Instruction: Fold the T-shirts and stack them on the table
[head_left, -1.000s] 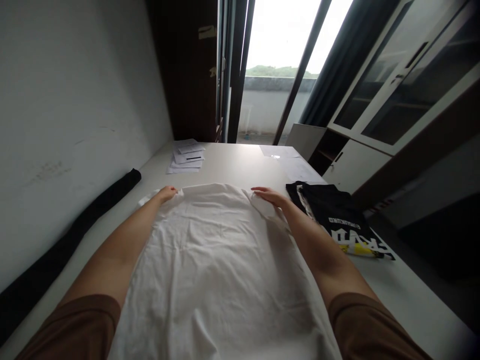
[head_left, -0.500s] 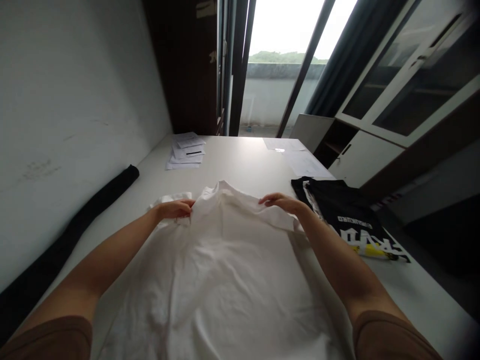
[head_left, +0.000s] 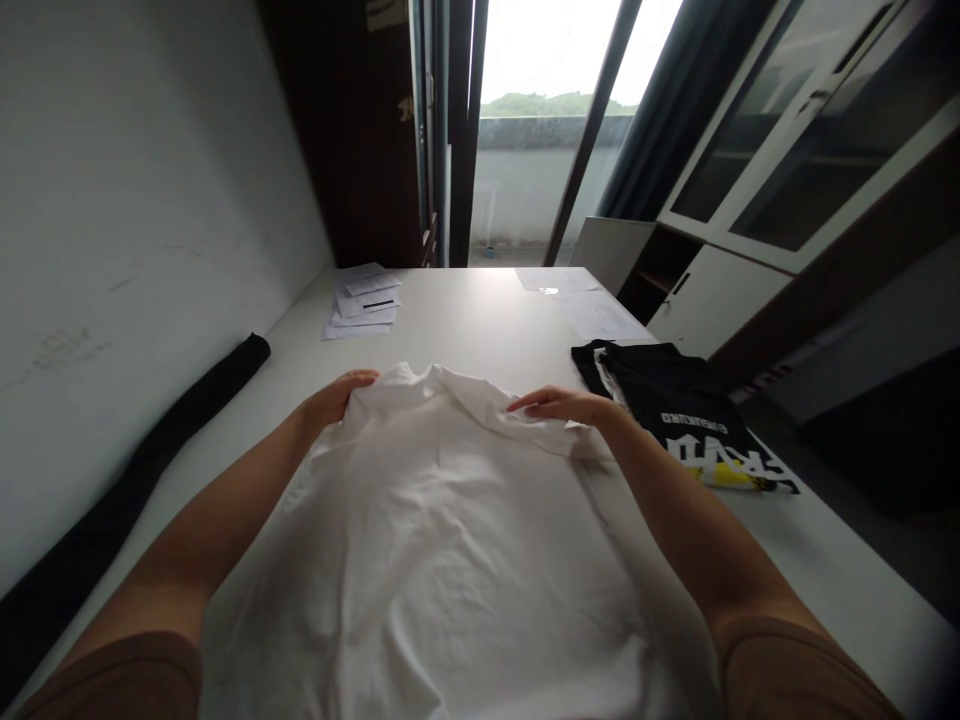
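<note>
Head view. A broad white garment of thin, matte cloth lies over the near part of the worktop, directly before the wearer. Its surface carries soft, shallow creases and several lengthwise folds; its far edge is raised into an uneven, rolled ridge with a small peak near the middle. The left hand is closed on the left end of this ridge, the fingers bent around the cloth. The right hand lies on the right part of the ridge, its fingers slightly curved and touching the fabric; since the thumb is poorly seen, whether it grips or merely rests cannot be told. Brown short sleeves end above both elbows.

To the right, well apart from the left hand, lies a folded black garment, flat and roughly rectangular, printed with angular white lettering and a yellow patch. Along the pale, scuffed wall on the left runs a long, dull black roll, soft-looking and rounded at its far end. Beyond the white garment, the smooth, faintly glossy worktop bears an overlapping stack of paper sheets at the far left and flat loose sheets at the far right.
</note>
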